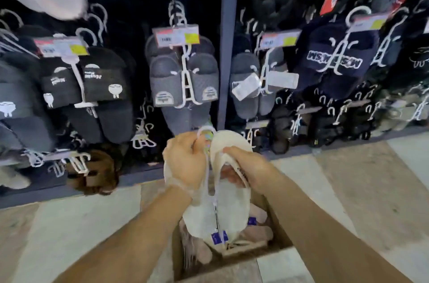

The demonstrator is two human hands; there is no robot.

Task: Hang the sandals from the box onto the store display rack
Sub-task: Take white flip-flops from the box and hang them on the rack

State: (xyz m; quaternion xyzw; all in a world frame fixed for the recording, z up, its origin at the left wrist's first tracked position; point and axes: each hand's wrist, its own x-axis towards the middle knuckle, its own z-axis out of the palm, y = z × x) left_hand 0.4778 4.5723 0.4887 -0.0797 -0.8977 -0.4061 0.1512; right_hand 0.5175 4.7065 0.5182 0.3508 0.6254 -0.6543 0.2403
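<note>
A pair of white sandals on a white plastic hanger is held above the open cardboard box. My left hand grips the left sandal near the hanger's hook. My right hand grips the strap of the right sandal. Several pinkish sandals lie in the box below. The display rack stands straight ahead, with a dark vertical post just above the held pair.
Dark slippers hang in rows on white hangers: a black pair at left, a grey pair in the middle, navy ones at right. Brown sandals hang low at left. Tiled floor surrounds the box.
</note>
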